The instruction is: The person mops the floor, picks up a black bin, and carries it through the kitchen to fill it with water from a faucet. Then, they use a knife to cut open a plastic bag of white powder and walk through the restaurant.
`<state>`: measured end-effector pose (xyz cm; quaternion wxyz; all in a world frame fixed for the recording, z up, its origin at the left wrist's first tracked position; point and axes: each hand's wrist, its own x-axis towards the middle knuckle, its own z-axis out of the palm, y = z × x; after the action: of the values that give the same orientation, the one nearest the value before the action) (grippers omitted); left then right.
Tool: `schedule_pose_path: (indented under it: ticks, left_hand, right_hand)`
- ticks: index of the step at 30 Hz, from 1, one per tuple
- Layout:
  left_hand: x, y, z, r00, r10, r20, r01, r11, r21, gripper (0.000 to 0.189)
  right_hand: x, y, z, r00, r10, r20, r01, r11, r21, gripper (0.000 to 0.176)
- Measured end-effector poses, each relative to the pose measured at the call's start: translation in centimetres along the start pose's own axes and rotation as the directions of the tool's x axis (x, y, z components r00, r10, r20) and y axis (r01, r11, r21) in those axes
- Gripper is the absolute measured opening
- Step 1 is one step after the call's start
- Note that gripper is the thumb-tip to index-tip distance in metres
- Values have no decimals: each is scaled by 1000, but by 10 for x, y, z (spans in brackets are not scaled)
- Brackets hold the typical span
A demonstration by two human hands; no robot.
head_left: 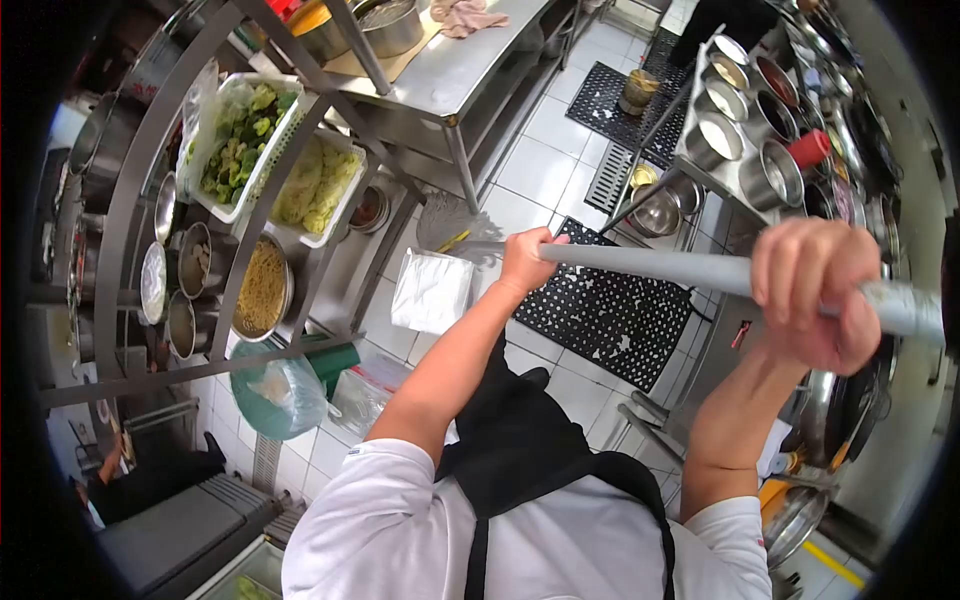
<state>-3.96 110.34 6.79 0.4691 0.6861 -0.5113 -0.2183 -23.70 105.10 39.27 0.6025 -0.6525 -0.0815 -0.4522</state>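
Note:
A long grey mop handle (pixel 650 265) runs across the view, with both my hands closed around it. My left hand (pixel 530 258) grips the lower part, nearer the grey mop head (pixel 440 220), whose strands spread on the tiles beside the shelving. Higher up, close to the camera, my right hand (pixel 815 295) is wrapped round the pole near its light-coloured end section. A white square container or bag (pixel 432 290) stands on the floor just below the mop head. Black perforated mats (pixel 610 325) lie beneath the handle.
On the left, a metal rack (pixel 165 385) holds a basket of green vegetables (pixel 245 150) and several bowls. Metal pots (pixel 770 175) crowd the right-hand counter. A bag-lined green bin (pixel 275 395) stands at lower left. Other people (pixel 715 30) show at the top right and lower left.

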Motion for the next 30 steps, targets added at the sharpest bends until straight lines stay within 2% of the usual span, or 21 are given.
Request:
schedule_pose_path:
  ticks: [4, 6, 8, 10, 14, 16, 17, 19, 22, 24, 25, 27, 29, 30]
  left_hand:
    - [23, -34, -10, 947, 321, -22, -321, 947, 10, 34]
    - [27, -61, -21, 946, 323, -19, -323, 946, 34, 34]
    - [31, -84, -31, 933, 359, -14, -356, 930, 90, 32]
    - [30, -82, -28, 947, 320, -11, -318, 944, 90, 31]
    - [21, -50, -3, 979, 188, -84, -185, 982, 43, 31]
    - [9, -19, 9, 988, 136, -77, -136, 991, 7, 30]
    - [4, -4, 12, 990, 137, -16, -137, 991, -1, 29]
    - [5, 20, 29, 984, 180, -19, -181, 975, -132, 33]
    - [20, 47, 57, 974, 220, 57, -200, 949, -244, 32]
    - [31, 55, 75, 966, 248, 74, -217, 931, -293, 32]
    - [36, 55, 83, 963, 262, 63, -228, 916, -329, 32]
    - [54, 48, 96, 929, 361, 86, -313, 887, -338, 31]
    - [73, 37, 106, 889, 441, 121, -376, 856, -356, 31]
    - [83, 29, 110, 862, 477, 172, -402, 850, -340, 29]
  right_hand:
    - [9, 29, 7, 995, -95, -2, 95, 995, 30, 30]
    - [1, 48, 13, 987, -155, 47, 150, 985, 87, 33]
    - [-8, 65, 25, 989, -114, 90, 100, 984, 144, 30]
    - [-15, 67, 24, 989, -96, 113, 76, 983, 167, 31]
    - [-20, 37, 14, 989, 11, -149, -14, 1000, -23, 34]
    - [-8, 9, 5, 985, 34, -168, -48, 996, -78, 31]
    - [-3, -4, 1, 983, 39, -180, -57, 994, -95, 30]
    - [5, -29, -7, 987, 32, -160, -57, 986, -155, 27]
    - [17, -49, -18, 996, 38, -85, -53, 982, -182, 24]
    - [31, -57, -19, 993, 108, 51, -95, 973, -211, 25]
    - [31, -59, -5, 991, 135, -3, -131, 951, -280, 23]
    - [27, -52, 8, 990, 65, -128, -110, 917, -383, 19]
    - [9, -30, 6, 962, -133, -237, 6, 883, -470, 17]
    - [-1, -23, 6, 954, -161, -255, 2, 850, -527, 17]
